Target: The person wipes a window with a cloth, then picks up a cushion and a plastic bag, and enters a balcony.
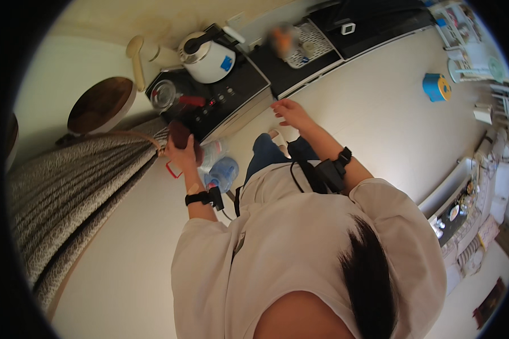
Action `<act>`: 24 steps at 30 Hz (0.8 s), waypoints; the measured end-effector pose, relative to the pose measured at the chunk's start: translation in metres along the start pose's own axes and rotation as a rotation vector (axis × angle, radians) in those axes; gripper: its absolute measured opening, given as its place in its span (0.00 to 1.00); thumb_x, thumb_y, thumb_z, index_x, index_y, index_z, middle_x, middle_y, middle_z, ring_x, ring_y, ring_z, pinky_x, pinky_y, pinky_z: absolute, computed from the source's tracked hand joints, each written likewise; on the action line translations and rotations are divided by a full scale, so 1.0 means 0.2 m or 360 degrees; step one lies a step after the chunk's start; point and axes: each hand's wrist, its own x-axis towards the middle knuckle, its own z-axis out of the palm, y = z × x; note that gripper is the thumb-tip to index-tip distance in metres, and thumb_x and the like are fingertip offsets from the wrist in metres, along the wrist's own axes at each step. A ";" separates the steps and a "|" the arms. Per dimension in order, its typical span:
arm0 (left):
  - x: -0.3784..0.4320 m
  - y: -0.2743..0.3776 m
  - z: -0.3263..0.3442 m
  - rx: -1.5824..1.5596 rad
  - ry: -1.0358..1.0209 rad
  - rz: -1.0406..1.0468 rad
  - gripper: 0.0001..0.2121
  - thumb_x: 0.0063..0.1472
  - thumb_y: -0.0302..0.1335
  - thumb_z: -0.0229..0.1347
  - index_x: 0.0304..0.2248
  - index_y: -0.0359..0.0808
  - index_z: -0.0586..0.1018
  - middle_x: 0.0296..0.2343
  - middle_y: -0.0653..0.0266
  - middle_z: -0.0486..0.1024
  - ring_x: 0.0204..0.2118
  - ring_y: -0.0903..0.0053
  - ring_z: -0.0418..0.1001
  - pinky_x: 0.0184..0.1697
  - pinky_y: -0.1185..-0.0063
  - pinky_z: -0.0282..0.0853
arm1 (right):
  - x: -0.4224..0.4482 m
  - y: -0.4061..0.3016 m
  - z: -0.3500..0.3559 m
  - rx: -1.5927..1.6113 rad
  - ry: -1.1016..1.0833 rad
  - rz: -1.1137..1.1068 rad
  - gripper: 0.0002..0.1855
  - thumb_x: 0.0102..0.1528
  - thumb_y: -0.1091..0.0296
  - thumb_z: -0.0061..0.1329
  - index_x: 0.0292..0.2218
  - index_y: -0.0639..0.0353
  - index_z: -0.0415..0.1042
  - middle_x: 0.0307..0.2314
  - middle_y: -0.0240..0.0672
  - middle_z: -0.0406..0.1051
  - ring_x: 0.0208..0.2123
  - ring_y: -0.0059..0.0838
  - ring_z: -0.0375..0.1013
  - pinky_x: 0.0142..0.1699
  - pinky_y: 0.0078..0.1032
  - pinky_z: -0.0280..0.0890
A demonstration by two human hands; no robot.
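Note:
My left hand (pixel 181 155) is shut on a dark red-brown object (pixel 180 134), whose kind I cannot tell. It is at the near left corner of a black-topped counter unit (pixel 208 101), beside a tied grey curtain. A thin red handle (pixel 172 170) shows below this hand. My right hand (pixel 295 115) is in the air by the unit's front right corner, fingers slightly bent, holding nothing. On the black top are a clear glass vessel with a red handle (pixel 164 95) and a white kettle (pixel 207 61); small lit red marks show near the red handle.
Large clear plastic bottles (pixel 222 173) stand on the floor below my left hand. The patterned curtain (pixel 89 178) hangs at the left, near a round brown-topped object (pixel 102 106). A perforated tray (pixel 311 44) lies on the farther counter. A blue and yellow stool (pixel 437 87) is at right.

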 end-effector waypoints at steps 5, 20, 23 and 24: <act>-0.01 0.10 0.06 0.0196 0.0094 0.0076 0.35 0.43 0.46 0.65 0.50 0.42 0.71 0.53 0.48 0.60 0.55 0.52 0.60 0.54 0.64 0.60 | 0.30 -0.02 -0.04 -0.0482 0.0067 -0.0393 0.15 0.53 0.62 0.48 0.40 0.59 0.72 0.33 0.38 0.72 0.32 0.33 0.73 0.38 0.28 0.68; -0.28 0.46 0.01 -0.0285 -0.0336 0.0117 0.24 0.39 0.27 0.64 0.41 0.45 0.77 0.42 0.61 0.72 0.45 0.63 0.71 0.49 0.70 0.67 | 0.44 -0.21 -0.03 -0.1877 -0.0119 -0.1035 0.23 0.51 0.63 0.51 0.49 0.58 0.68 0.55 0.52 0.56 0.57 0.48 0.57 0.56 0.37 0.61; -0.23 0.37 -0.01 -0.0453 -0.0103 -0.0209 0.24 0.40 0.27 0.64 0.41 0.42 0.77 0.40 0.60 0.75 0.44 0.63 0.73 0.49 0.72 0.67 | 0.44 -0.22 -0.03 -0.1921 -0.0253 -0.0904 0.24 0.52 0.62 0.51 0.50 0.57 0.66 0.57 0.51 0.53 0.58 0.47 0.56 0.55 0.37 0.62; -0.19 0.33 -0.04 -0.0393 0.0069 -0.0195 0.24 0.40 0.28 0.64 0.41 0.40 0.76 0.40 0.59 0.76 0.43 0.64 0.73 0.50 0.72 0.67 | 0.42 -0.23 -0.03 -0.1920 -0.0260 -0.0898 0.24 0.52 0.62 0.51 0.50 0.57 0.66 0.57 0.51 0.53 0.58 0.47 0.56 0.55 0.37 0.62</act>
